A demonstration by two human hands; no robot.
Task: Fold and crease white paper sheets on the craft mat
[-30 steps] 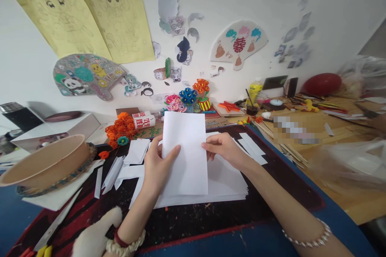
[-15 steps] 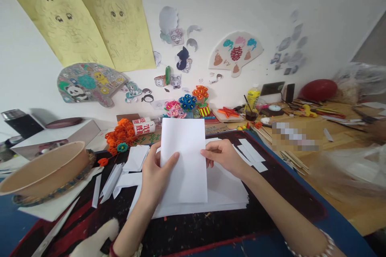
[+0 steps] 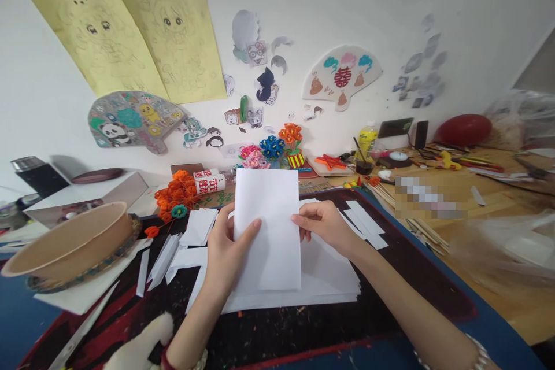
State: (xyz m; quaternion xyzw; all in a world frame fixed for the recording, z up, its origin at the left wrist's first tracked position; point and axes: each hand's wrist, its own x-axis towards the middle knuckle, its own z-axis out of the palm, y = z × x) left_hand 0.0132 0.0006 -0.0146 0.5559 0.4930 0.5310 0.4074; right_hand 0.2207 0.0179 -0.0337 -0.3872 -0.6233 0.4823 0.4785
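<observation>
A white sheet of paper (image 3: 269,231), apparently folded to a tall rectangle, is held upright between both hands. My left hand (image 3: 229,237) grips its left edge, thumb across the front and fingers behind. On the right edge, my right hand (image 3: 323,225) pinches the paper between thumb and fingers. Beneath it lies a stack of white paper (image 3: 329,277) on the dark mat. Left of the stack are folded white pieces (image 3: 198,226) and a narrow strip (image 3: 143,273). More cut strips (image 3: 366,219) lie beyond my right hand.
A round wooden hoop-like tub (image 3: 69,240) stands at the left, with scissors-like blades (image 3: 84,329) in front. Orange pipe-cleaner flowers (image 3: 176,196) and flower pots (image 3: 296,159) line the back. A drink cup (image 3: 363,166), sticks (image 3: 429,234) and clear plastic (image 3: 503,251) are at the right.
The whole view has shifted slightly to the right. Both hands keep the same hold on the sheet of paper, with no other clear change.
</observation>
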